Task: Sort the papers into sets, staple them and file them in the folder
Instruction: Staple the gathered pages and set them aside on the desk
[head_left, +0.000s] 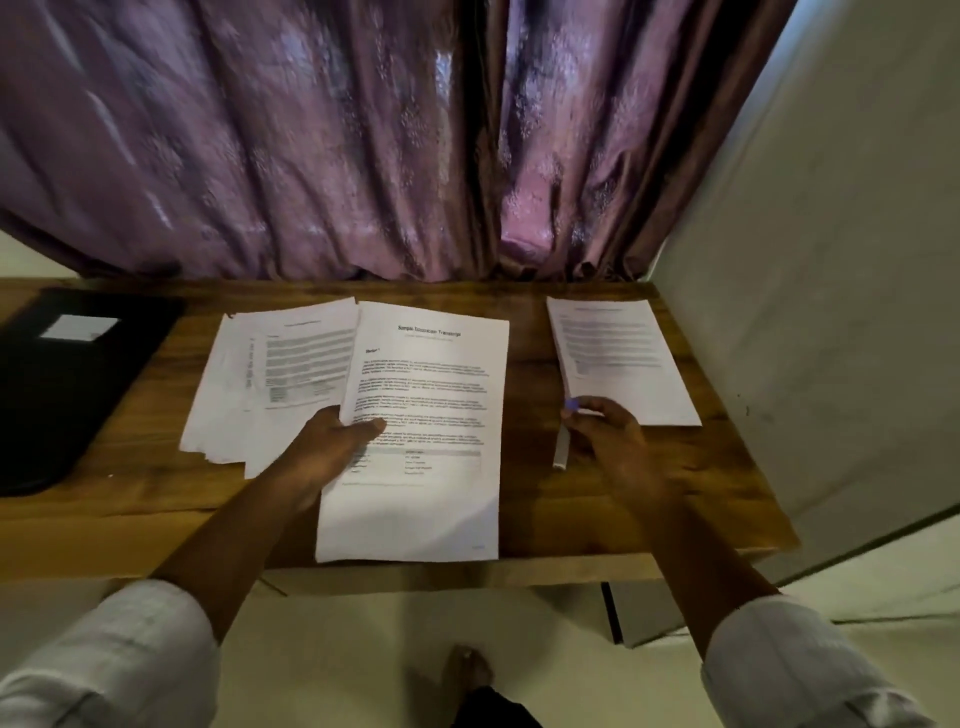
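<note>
Left hand (332, 441) pinched the top sheet (431, 415) at its left edge, thumb on top | right hand (605, 431) curled round a slim grey tool (562, 449), we judged a stapler | sheet light, floppy: we'd grip near a corner | loose pile (249, 389) just left of left hand, neat stack (618, 353) beyond right hand, folder (62, 395) far left.

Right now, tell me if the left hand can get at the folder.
Probably yes: the folder lies uncovered on its side, only flat papers between, but the left hand grips a sheet it should set down first.
</note>
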